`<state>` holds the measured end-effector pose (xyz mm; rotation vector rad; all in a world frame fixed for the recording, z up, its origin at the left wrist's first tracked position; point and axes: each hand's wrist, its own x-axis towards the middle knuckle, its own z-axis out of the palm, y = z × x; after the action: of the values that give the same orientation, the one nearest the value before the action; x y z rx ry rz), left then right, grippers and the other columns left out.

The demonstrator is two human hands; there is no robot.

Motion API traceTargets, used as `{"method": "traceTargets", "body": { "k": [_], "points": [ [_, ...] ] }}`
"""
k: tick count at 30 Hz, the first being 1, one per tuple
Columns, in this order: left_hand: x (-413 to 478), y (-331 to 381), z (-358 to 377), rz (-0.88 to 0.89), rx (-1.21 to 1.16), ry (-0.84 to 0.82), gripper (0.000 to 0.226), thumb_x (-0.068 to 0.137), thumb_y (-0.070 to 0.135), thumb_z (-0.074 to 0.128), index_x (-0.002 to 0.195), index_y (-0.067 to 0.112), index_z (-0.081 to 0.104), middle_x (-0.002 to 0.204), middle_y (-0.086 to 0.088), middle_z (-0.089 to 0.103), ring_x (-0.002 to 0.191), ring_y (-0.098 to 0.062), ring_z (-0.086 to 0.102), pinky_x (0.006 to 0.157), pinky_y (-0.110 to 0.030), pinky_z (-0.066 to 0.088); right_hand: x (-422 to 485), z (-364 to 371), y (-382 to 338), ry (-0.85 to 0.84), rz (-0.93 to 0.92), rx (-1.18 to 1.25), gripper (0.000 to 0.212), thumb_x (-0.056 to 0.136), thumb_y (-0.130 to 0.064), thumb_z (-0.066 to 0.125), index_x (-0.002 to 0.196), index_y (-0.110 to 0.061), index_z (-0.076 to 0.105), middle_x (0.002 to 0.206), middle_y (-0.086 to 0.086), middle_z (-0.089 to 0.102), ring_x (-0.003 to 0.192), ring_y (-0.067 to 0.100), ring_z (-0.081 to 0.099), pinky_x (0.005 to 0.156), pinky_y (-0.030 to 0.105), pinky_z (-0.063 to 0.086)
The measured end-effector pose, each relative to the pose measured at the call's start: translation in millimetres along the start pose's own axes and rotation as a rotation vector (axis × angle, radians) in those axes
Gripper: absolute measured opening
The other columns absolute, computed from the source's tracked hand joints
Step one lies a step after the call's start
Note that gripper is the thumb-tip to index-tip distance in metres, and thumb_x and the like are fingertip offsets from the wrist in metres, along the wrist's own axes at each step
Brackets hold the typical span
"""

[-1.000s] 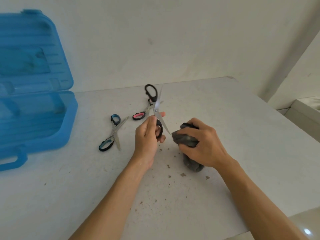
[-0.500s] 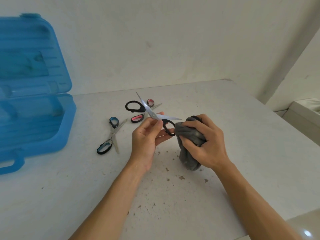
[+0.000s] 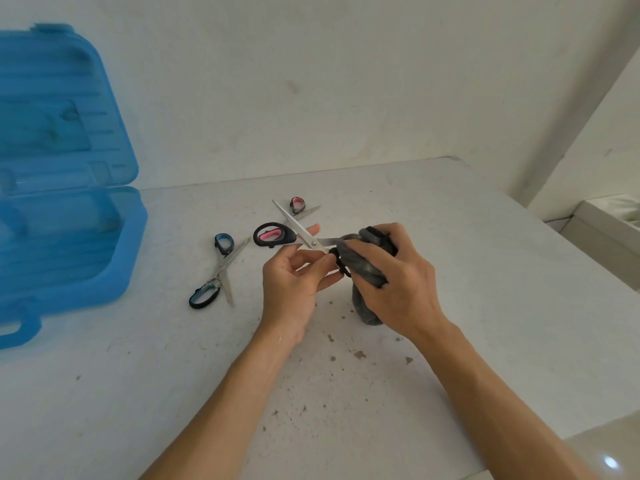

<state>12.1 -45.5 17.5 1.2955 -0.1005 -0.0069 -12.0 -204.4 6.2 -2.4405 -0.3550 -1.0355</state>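
My left hand (image 3: 294, 278) pinches a pair of black-handled scissors (image 3: 304, 233) near the pivot, blades spread wide. One blade points up and to the left, and the other runs right into a grey cloth (image 3: 363, 268). My right hand (image 3: 398, 282) grips that cloth and wraps it over the blade. The cloth's lower end hangs down to the white table (image 3: 450, 237).
Blue-handled scissors (image 3: 216, 271) lie open on the table to the left. Pink-and-black scissors (image 3: 298, 206) lie behind my hands. An open blue plastic case (image 3: 65, 216) stands at the far left against the wall. Dark crumbs dot the table in front of me.
The scissors tipped over from upright to lying across, with the blades opened wider. My right hand brought the cloth up onto one blade.
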Motion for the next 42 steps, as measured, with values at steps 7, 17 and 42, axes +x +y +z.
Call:
{"method": "traceTargets", "body": {
  "k": [7, 17, 42],
  "points": [
    [-3.8, -2.5, 5.1, -0.021, 0.003, -0.04, 0.032, 0.089, 0.003, 0.076, 0.089, 0.035, 0.076, 0.129, -0.019, 0.068, 0.097, -0.022, 0.077, 0.073, -0.027, 0.062, 1.5, -2.6, -4.0, -0.004, -0.007, -0.022, 0.026, 0.082, -0.03, 0.071, 0.105, -0.021, 0.08, 0.108, 0.003, 0.064, 0.078, 0.018, 0.062, 0.056, 0.034, 0.056],
    [8.9, -5.3, -8.4, -0.011, 0.001, 0.03, 0.008, 0.091, -0.006, 0.069, 0.098, -0.002, 0.07, 0.101, 0.008, 0.079, 0.089, -0.027, 0.078, 0.082, -0.038, 0.064, 0.1, -3.2, -1.7, -0.113, 0.032, -0.067, 0.026, 0.079, -0.03, 0.068, 0.1, -0.025, 0.081, 0.104, -0.001, 0.063, 0.072, 0.018, 0.061, 0.054, 0.033, 0.054],
    [14.8, -10.0, -11.7, -0.164, -0.193, -0.182, 0.034, 0.099, -0.001, 0.057, 0.128, 0.017, 0.062, 0.106, -0.008, 0.078, 0.093, -0.022, 0.073, 0.072, -0.029, 0.057, 0.4, -16.5, 0.4, 0.214, 0.138, 0.214, 0.028, 0.079, -0.017, 0.072, 0.105, -0.006, 0.078, 0.105, 0.007, 0.062, 0.096, 0.007, 0.06, 0.083, 0.018, 0.05]
  ]
}}
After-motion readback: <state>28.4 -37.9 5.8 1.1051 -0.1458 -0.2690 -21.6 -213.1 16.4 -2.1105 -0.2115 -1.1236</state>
